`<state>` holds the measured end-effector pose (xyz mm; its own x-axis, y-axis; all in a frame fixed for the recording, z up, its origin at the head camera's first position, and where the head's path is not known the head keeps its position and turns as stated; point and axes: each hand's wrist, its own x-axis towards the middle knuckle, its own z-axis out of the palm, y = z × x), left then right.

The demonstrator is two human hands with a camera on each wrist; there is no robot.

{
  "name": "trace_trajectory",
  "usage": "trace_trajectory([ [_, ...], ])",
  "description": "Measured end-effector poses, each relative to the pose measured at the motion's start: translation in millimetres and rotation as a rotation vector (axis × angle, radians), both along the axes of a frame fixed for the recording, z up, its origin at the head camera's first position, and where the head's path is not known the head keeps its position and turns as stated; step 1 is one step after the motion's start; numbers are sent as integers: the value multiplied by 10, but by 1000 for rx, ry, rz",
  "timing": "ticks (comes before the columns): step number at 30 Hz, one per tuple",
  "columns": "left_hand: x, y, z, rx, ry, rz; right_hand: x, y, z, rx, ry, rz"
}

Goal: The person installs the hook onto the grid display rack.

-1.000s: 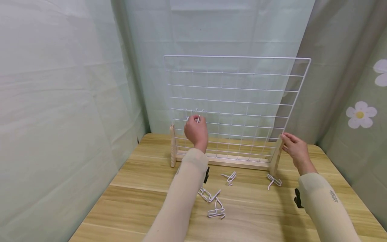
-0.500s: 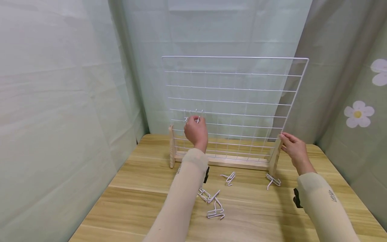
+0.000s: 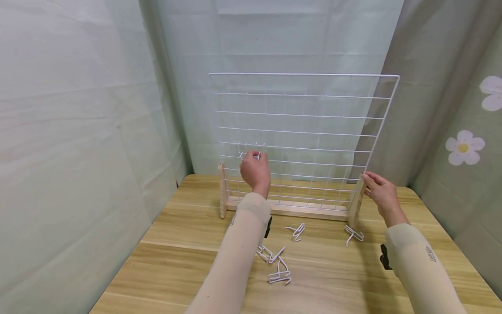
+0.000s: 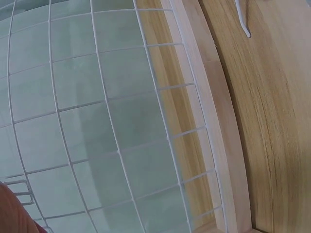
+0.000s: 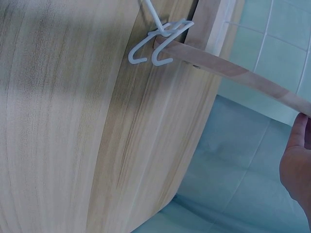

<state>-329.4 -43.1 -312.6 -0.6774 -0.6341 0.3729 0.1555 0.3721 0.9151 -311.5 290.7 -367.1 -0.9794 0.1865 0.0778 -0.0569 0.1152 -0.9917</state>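
A white wire grid panel (image 3: 298,115) stands upright in a wooden base (image 3: 310,211). My left hand (image 3: 256,171) pinches a white wire hook (image 3: 259,155) at the panel's lower left, its tips at a horizontal wire; the fingers hide much of it. Just left of that, another white hook (image 3: 240,153) hangs on the panel. In the left wrist view, only an edge of my left hand (image 4: 17,213) shows, beside a hook's wire loop (image 4: 22,191). My right hand (image 3: 381,193) grips the top of the right wooden upright (image 3: 357,198) between thumb and fingers.
Several white hooks lie on the wooden table (image 3: 188,261): a pair of touching hooks (image 3: 279,266) in front, a single hook (image 3: 296,231) near the base, and another hook (image 3: 354,234) by the right upright. Pale curtains (image 3: 78,131) surround the table.
My left hand has shifted slightly right along the panel with its hook, widening the gap to the hanging hook. The right hand keeps its grip. The head view has drifted a little.
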Motion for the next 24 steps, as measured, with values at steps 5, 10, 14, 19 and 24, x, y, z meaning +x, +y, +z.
trace_trajectory([
  [5, 4, -4, -15, -11, -1, 8, 5, -4, 7, 8, -14, 5],
  [10, 2, -10, -24, -16, 22, 4, 1, -6, 4, 4, -3, 6],
  [14, 4, -8, -13, -1, 59, -22, 2, -6, 3, 20, 4, 7],
  [19, -4, 2, 12, -28, 100, -28, 2, 5, 0, -2, 5, 5],
  [24, -10, 10, 2, -42, 111, -33, -1, 18, -9, -10, -2, 2],
])
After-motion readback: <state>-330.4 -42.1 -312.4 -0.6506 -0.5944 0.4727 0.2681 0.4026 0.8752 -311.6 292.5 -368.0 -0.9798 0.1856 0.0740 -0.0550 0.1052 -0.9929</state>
